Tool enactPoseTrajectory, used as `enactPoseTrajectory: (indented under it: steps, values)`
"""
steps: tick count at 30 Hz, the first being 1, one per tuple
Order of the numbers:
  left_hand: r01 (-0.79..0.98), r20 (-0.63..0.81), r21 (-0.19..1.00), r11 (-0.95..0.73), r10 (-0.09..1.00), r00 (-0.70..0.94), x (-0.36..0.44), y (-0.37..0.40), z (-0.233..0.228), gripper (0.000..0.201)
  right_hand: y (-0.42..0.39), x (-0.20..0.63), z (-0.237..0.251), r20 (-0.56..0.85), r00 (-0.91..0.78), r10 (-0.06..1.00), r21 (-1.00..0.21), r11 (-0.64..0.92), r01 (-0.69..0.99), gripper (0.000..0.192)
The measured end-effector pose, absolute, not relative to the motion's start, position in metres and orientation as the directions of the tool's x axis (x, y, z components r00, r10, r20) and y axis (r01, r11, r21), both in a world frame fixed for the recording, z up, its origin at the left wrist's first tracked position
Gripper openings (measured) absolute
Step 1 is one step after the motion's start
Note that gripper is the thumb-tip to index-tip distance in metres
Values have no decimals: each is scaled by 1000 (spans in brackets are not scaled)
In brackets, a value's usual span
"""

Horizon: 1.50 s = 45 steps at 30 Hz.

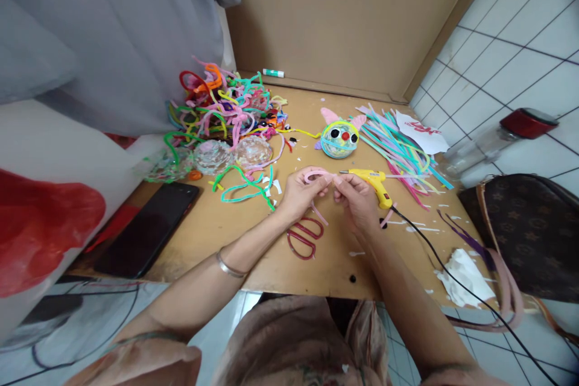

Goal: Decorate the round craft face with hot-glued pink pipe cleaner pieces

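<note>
Between my two hands a pale pink pipe cleaner (316, 176) is bent into a loop, its loose end hanging below my left hand. My left hand (302, 194) pinches one side of it. Thumb and fingers of my right hand (356, 196) close on the other side, close to the left fingertips. Just beyond the right hand lies a yellow glue gun (377, 184) with a black cord. Red-handled scissors (302, 238) rest below the left hand. Farther back sits a round wrapped figure (339, 139) with pink ears, black-and-white eyes and a red nose.
A tangled heap of pipe cleaners (226, 108) fills the back left, with a black phone (149, 229) in front. Straight pipe cleaners (393, 139) lie at right, near a clear bottle (479, 139), a brown bag (525, 229) and crumpled tissue (464, 277). A glue stick (274, 73) lies at the back.
</note>
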<state>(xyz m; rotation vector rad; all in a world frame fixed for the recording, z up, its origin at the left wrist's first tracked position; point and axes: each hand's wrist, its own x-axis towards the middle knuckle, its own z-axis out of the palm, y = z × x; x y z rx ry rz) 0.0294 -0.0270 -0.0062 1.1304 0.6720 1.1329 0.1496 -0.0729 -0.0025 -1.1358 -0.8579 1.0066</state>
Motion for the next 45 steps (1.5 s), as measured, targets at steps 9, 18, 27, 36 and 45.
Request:
enactPoseTrajectory:
  steps: [9, 18, 27, 36, 45]
  values:
    - [-129, 388, 920, -371, 908, 159, 18, -27, 0, 21, -71, 157, -6, 87, 392, 916, -977, 155, -145, 29]
    - [44, 650, 725, -687, 704, 284, 8, -29, -6, 17, -73, 158, -6, 151, 421, 894, -973, 210, -97, 21]
    - [3, 534, 836, -548, 816, 220, 14, -32, -5, 16, -74, 159, -7, 218, 411, 885, -968, 251, -27, 17]
    - [-225, 238, 955, -192, 950, 201, 24, -30, -2, 28, -71, 157, -10, 137, 326, 936, -978, 179, -104, 21]
    - [-346, 159, 937, -44, 937, 312, 27, -31, -7, 36, -72, 152, -5, 95, 324, 941, -975, 155, -162, 25]
